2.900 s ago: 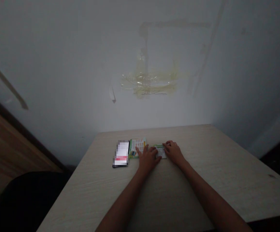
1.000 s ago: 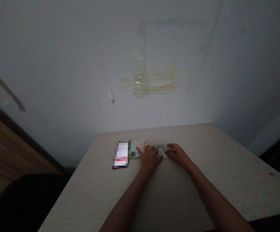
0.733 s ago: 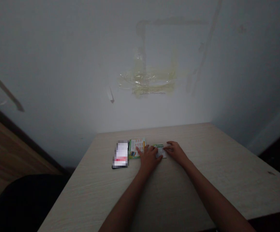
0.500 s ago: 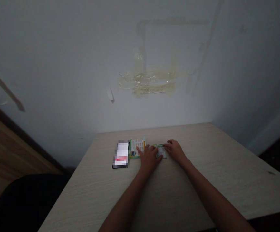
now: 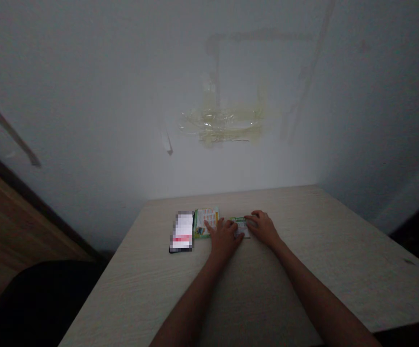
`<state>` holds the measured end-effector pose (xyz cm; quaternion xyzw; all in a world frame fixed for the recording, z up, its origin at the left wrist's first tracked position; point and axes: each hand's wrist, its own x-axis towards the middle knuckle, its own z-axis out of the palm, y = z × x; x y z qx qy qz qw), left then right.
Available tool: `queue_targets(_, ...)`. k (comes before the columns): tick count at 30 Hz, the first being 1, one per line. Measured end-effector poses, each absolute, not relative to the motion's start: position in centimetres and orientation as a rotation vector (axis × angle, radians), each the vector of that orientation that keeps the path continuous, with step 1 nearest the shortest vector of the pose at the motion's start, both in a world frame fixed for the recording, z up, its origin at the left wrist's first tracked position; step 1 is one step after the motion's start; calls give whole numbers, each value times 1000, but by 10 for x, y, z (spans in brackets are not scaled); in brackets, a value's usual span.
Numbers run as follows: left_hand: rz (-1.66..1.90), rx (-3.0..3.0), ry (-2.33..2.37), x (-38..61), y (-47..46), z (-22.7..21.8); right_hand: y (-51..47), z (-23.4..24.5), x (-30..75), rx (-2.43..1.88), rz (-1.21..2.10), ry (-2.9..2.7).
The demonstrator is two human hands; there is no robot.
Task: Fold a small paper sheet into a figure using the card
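My left hand (image 5: 224,238) lies flat with its fingers spread, pressing on a small green and white card (image 5: 240,225) that rests on the pale wooden table (image 5: 252,289). Its thumb reaches toward a green printed booklet (image 5: 205,222) just to the left. At the card's right edge, my right hand (image 5: 264,228) has its fingers curled and pinched onto the card. Both hands hide most of the card.
A phone (image 5: 182,232) with a lit screen lies left of the booklet. The white wall (image 5: 122,120) behind the table carries old yellowed tape marks (image 5: 223,125). A dark chair back (image 5: 39,299) sits at the lower left beside a wooden panel.
My right hand has shifted slightly back and forth along the card's right edge. My left hand, the booklet and the phone stay where they were.
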<state>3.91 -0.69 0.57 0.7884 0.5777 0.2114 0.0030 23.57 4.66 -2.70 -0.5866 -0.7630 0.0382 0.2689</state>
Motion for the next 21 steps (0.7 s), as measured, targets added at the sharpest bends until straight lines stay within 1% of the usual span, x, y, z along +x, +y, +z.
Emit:
queue_targets(7,646,2466,1826,40,-8,8,52,-33,241,-1482,114,-2041)
queue_targets(21,680,2460,1823,40,-7,4,52,-34,249,-1447,212,-2120)
